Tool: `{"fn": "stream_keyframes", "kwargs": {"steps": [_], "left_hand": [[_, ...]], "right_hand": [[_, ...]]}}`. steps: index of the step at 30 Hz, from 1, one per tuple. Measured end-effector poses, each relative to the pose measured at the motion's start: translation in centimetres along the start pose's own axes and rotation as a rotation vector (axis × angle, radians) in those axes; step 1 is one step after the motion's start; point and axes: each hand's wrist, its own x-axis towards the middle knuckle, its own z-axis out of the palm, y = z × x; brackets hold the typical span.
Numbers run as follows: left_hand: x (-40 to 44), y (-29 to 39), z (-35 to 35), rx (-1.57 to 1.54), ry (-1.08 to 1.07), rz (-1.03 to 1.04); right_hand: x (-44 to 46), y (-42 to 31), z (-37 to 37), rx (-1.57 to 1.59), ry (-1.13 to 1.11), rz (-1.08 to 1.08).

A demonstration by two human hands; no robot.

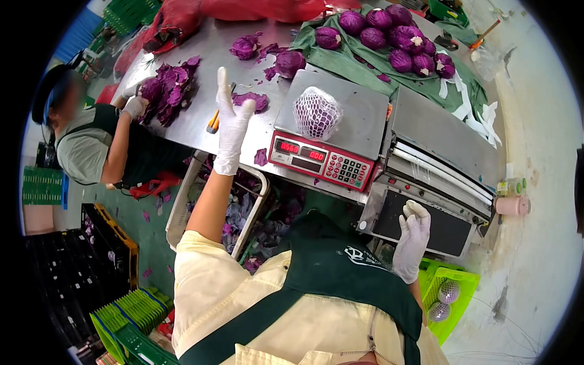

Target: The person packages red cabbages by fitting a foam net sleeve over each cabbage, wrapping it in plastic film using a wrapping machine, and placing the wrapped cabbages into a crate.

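My left hand, in a white glove, is raised over the table edge to the left of the scale, fingers and thumb apart, holding nothing. Beside it lies a yellow and black box cutter. On the steel plate of the red digital scale sits a purple cabbage in a white foam net; neither hand touches it. My right hand, also gloved, hovers in front of the wrapping machine, its fingers loosely bent and nothing visible in them.
Red cabbages are piled on a green cloth at the back. A co-worker handles purple leaves at left. Below the table stands a bin of leaf scraps. A lime-green crate at right holds two netted cabbages.
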Motion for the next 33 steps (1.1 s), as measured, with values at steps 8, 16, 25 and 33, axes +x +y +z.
{"fn": "stream_keyframes", "kwargs": {"steps": [8, 16, 25, 33], "left_hand": [[-1.9, 0.4, 9.0, 0.264, -0.29, 0.151], [-1.2, -3.0, 11.2, 0.261, -0.115, -0.053], [-1.7, -0.6, 17.2, 0.556, -0.256, 0.198], [-1.8, 2.0, 14.5, 0.637, -0.204, 0.195]], "right_hand": [[-1.0, 0.2, -2.2, -0.005, 0.055, 0.002], [-1.9, -0.3, -6.7, 0.034, 0.02, -0.014], [-2.2, -0.7, -13.6, 0.002, 0.037, -0.015], [-2.9, -0.5, -16.5, -0.024, 0.126, -0.053]]}}
